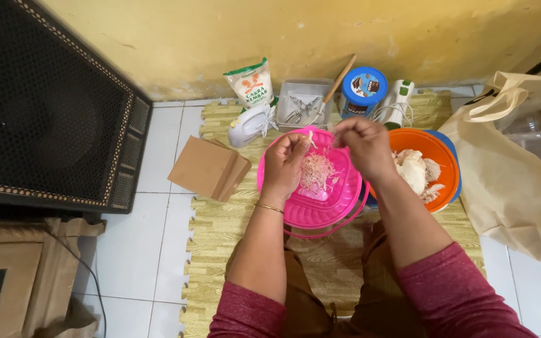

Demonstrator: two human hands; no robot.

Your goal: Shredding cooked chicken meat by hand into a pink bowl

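Observation:
My left hand [285, 164] and my right hand [363, 144] are held over a pink plastic container [339, 203] and pinch a thin pale strip of chicken [312, 139] between them. A heap of fine shredded meat [316, 173] lies inside the pink container. To the right, an orange bowl [441, 153] holds larger pale chicken pieces [413, 170]. A thin bracelet circles my left wrist.
A woven mat [220, 231] covers the tiled floor. Behind the bowls stand a flour bag [251, 82], a white hand mixer [248, 125], a metal tray with beaters [302, 101], a blue tub [363, 91]. Brown card boxes [208, 168] lie left, a beige bag [508, 169] right, a black speaker [45, 106] far left.

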